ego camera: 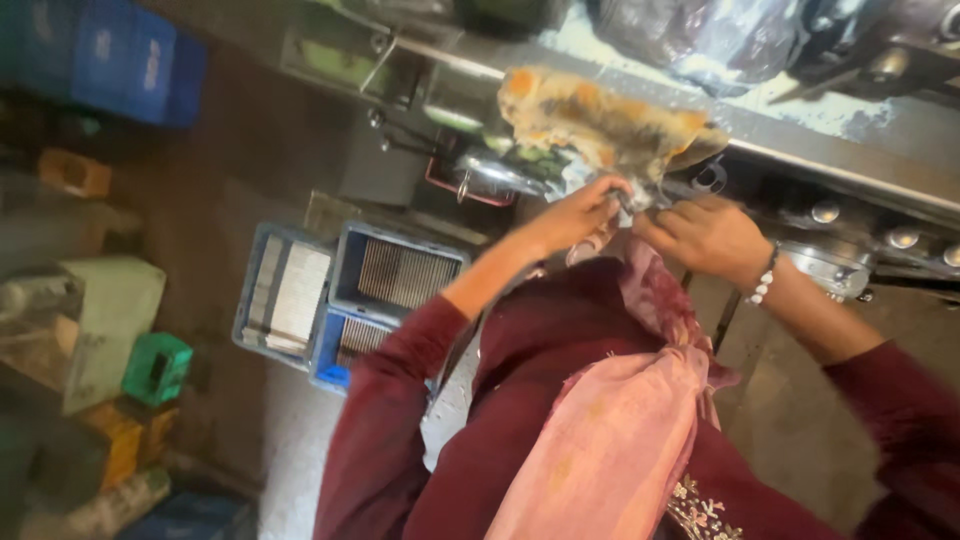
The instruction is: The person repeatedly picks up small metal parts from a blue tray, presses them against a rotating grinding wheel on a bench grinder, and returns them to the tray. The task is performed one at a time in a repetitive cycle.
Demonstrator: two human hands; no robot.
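Observation:
My left hand [575, 215] and my right hand [705, 235] meet in front of my chest, both pinching a small grey-white piece [625, 200] at the lower edge of a stained orange and grey cloth [600, 120]. The cloth lies bunched on the edge of a metal machine bench [850, 165]. My right wrist wears a white bead bracelet [765, 280]. A pink scarf [630, 420] hangs over my maroon top. What exactly the fingers pinch is blurred.
Blue crates [340, 290] filled with stacked thin metal parts stand on the floor to the left. A green box [155, 368], a pale container [105, 320] and blue bins [130, 60] lie further left. Round metal knobs [905, 238] line the bench front.

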